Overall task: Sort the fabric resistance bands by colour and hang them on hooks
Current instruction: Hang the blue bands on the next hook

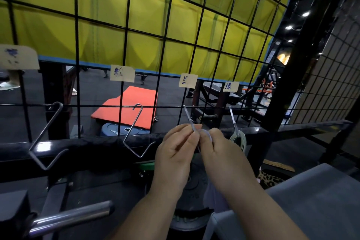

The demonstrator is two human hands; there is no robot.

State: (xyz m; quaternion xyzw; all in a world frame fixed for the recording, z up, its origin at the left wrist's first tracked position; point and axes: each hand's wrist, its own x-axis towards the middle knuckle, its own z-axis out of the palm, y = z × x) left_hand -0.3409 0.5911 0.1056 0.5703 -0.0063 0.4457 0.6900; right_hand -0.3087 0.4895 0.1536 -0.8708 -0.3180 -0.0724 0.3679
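Wire grid (124,45): black, square mesh. Padding (105,6) behind it, upper frame: yellow-green with a blue lower edge. Paper labels (122,73) across mid-frame: beige, dark blue ink. Mat (134,101), centre: orange-red. Weight plate (116,129) below it: blue. Left hook (46,134) dark grey, middle hook (134,128) silver, third hook (188,115) silver-white. Green band (238,138), right of centre: pale green. Lavender band (214,195), lower centre: plain pale purple. Leopard band (270,178), lower right: tan with dark spots. Bench top (311,200), lower right: grey. Bar (74,214), lower left: chrome.
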